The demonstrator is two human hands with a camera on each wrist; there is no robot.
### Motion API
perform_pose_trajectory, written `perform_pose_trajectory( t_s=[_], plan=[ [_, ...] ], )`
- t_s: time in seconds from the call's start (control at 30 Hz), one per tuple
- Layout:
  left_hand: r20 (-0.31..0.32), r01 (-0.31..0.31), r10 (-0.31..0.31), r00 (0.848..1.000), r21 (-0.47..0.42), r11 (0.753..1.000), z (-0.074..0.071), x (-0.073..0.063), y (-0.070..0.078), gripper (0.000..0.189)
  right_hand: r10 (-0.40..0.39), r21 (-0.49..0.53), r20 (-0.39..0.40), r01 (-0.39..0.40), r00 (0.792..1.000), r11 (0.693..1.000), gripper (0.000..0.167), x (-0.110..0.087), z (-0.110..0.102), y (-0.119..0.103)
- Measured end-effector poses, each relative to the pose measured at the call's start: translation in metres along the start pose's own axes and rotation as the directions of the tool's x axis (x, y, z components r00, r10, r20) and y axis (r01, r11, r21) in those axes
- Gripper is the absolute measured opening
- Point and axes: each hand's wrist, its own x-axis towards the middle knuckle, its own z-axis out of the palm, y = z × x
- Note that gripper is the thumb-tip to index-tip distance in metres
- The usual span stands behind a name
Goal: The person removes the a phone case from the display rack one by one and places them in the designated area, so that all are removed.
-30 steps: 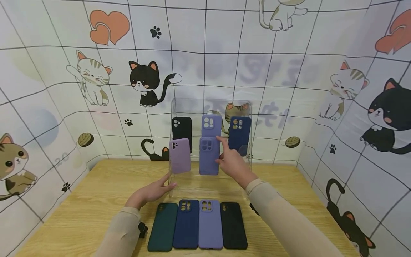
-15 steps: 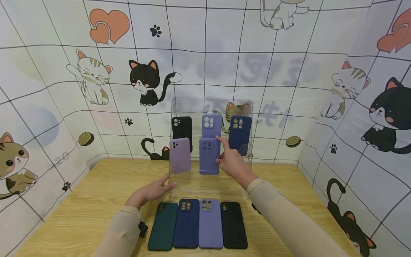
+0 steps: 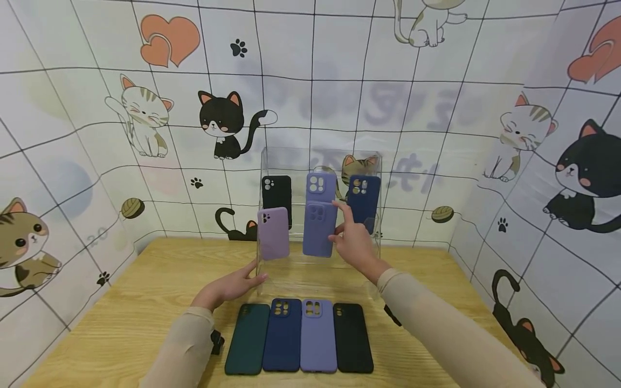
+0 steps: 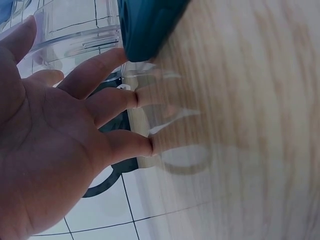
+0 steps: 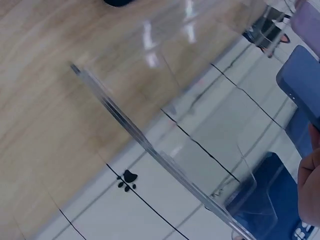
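Observation:
My right hand (image 3: 356, 242) holds a periwinkle phone case (image 3: 319, 230) by its right edge, index finger at the top corner and thumb lower down. The case stands tilted slightly at the lower front level of a clear acrylic display stand (image 3: 291, 277). It overlaps another periwinkle case (image 3: 321, 186) behind it. In the right wrist view, the held case (image 5: 302, 82) shows beside part of my right hand (image 5: 310, 192). My left hand (image 3: 233, 284) rests on the table at the stand's lower left side, fingers extended; the left wrist view shows its palm (image 4: 50, 135).
On the stand are a black case (image 3: 277, 191), a lilac case (image 3: 274, 234) and a navy case (image 3: 364, 202). In front lie a green case (image 3: 247, 339), a navy case (image 3: 282, 345), a purple case (image 3: 318, 345) and a black case (image 3: 353, 339). A cat-print cloth wall surrounds the wooden table (image 3: 136, 302).
The periwinkle case in my right hand has risen a little and tilted, its bottom edge now higher. My right hand shifted slightly right with it. The left hand stays at the stand.

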Motion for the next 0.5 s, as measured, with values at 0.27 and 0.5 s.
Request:
perform_pose_trajectory(
  t_s=[0.27, 0.5],
  plan=[
    [0.006, 0.005, -0.005, 1.000, -0.002, 1.000, 0.001, 0.002, -0.001, 0.094, -0.019, 0.063, 0.029, 0.017, 0.999, 0.998, 0.087, 0.004, -0.038, -0.015],
    [0.004, 0.012, -0.012, 1.000, -0.004, 1.000, 0.002, 0.003, -0.002, 0.092, -0.005, 0.061, 0.096, -0.001, 0.995, 0.998, 0.088, -0.006, -0.071, -0.021]
  ],
)
